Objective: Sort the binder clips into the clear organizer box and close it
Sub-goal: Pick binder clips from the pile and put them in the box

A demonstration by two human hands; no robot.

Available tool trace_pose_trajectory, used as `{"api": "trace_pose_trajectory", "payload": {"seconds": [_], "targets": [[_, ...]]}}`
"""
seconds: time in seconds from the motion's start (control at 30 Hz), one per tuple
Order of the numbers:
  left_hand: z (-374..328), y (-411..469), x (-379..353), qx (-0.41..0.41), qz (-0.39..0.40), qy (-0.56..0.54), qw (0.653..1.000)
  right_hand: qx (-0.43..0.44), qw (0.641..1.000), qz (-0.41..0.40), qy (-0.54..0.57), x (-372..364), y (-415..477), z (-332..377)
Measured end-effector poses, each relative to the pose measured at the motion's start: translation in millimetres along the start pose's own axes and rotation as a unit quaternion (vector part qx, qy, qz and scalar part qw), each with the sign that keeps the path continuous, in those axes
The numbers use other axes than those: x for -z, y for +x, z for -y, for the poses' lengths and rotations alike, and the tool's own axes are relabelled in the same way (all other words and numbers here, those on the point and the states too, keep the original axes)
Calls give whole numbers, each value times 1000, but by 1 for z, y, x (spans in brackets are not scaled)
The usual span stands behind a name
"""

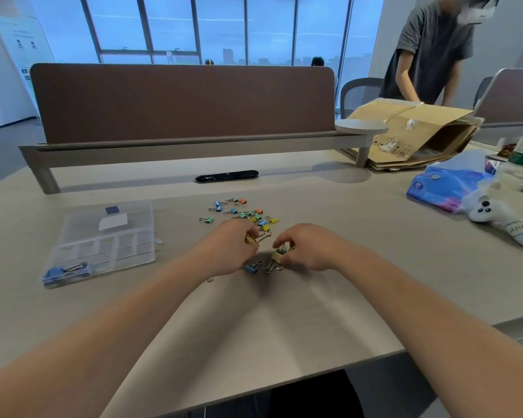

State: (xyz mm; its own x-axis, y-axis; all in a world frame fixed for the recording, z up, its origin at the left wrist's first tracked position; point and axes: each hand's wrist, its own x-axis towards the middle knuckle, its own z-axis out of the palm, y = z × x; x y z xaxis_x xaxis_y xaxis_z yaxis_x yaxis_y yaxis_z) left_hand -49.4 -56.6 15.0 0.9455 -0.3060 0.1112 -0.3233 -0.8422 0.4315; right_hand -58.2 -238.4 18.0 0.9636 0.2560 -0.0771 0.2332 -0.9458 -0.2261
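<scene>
An open-plan office: a long shared desk with a brown fabric divider screen, mesh chairs, and tall windows overlooking city towers.

The binder clips are blue, green, orange and yellow on a beige desk. At nine o'clock the clear organizer box holds a blue clip. At twelve stands a brown divider.

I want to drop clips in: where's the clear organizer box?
Head view: the organizer box lies on the desk, left of the left hand and loose clips.
</scene>
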Motion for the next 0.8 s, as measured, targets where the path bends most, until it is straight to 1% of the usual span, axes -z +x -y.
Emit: {"api": "trace_pose_trajectory", "payload": {"seconds": [0.2,0.33,0.53,0.63,0.8], "targets": [[1,-1,1,-7,13,19,1000,-3,999,-45,3,-1,-1,3],[2,-1,0,-6,23,17,1000,-33,999,-32,-7,-2,0,8],[6,-1,-2,-5,31,22,999,-68,996,-43,-46,-7,4,15],[7,0,-1,-4,28,23,999,-61,996,-42,-42,-6,6,18],[10,1,-1,4,27,22,999,-18,996,-60,-57,-2,4,22]]}}
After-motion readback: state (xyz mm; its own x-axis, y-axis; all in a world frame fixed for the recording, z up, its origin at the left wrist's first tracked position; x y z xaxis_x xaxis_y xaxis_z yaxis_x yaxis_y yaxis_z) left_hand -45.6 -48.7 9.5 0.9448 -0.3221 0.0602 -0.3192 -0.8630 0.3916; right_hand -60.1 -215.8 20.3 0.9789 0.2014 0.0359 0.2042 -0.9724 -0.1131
